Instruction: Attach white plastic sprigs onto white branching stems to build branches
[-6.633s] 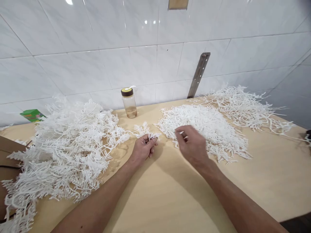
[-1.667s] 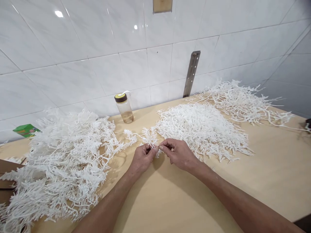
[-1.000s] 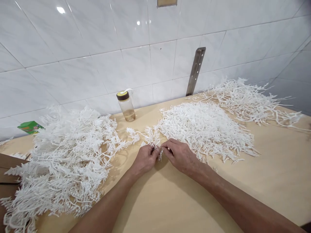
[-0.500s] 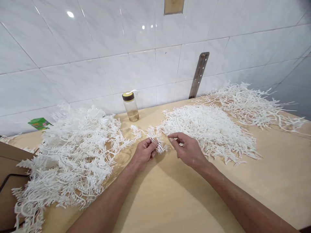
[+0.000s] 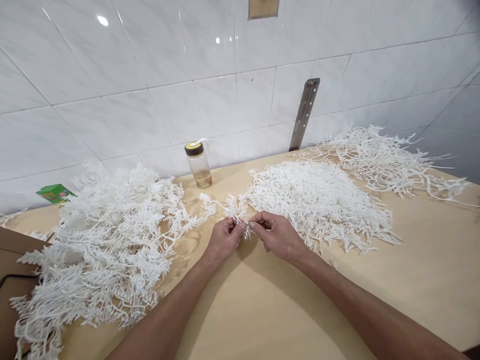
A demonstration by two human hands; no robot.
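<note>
My left hand [image 5: 226, 239] is closed, pinching a white branching plastic sprig [image 5: 236, 204] between thumb and fingers. Right beside it, my right hand [image 5: 276, 232] is also closed, its thumb and forefinger pinched on the sprig's near tip. The fingertips of both hands almost meet and hide part of the sprig. To the left lies a large tangled heap of white plastic sprigs [image 5: 112, 250], some of which trail toward my left hand. A flatter pile of small white pieces [image 5: 318, 200] lies just beyond and to the right of my right hand.
A clear bottle [image 5: 200, 167] with a dark lid stands at the back of the wooden table [image 5: 270, 310]. Thin bare white stems [image 5: 390, 160] lie at the back right. A metal bracket [image 5: 304, 115] is against the tiled wall. A green packet [image 5: 55, 193] and brown box [image 5: 18, 255] are left.
My right hand has moved left to meet my left hand and now pinches the sprig. A small white bit appears on the table near my right wrist. The view has shifted slightly.
</note>
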